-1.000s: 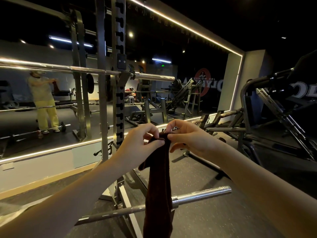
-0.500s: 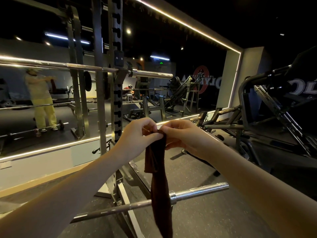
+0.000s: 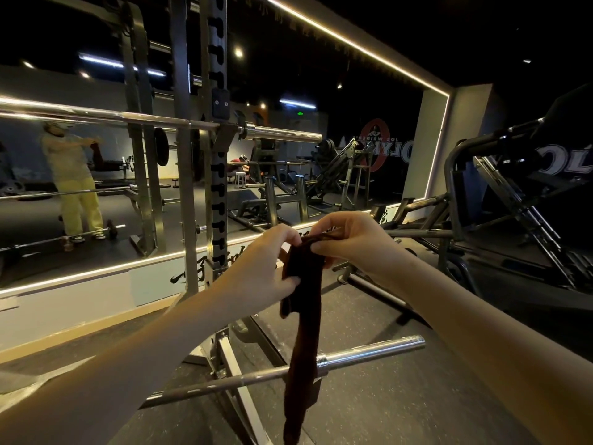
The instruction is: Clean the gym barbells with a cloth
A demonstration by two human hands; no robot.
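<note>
Clenched on the top hem of the dark cloth (image 3: 305, 316): left grip (image 3: 266, 268) and right grip (image 3: 353, 242), side by side. Hanging limp below, crossing the lower barbell (image 3: 369, 350); contact unclear. Long axis left-to-right beneath the grip, sleeve end likely nearer the right grip. Above and left, beyond the rack upright (image 3: 218, 187), the racked upper barbell (image 3: 279, 133)

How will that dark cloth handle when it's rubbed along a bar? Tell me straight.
Probably floppy: the cloth hangs limp in a long strip from the left hand and right hand. Likely light, since the hands carry it by its top end alone. Pressed on the lower barbell, it would probably bunch rather than stay flat.
</note>
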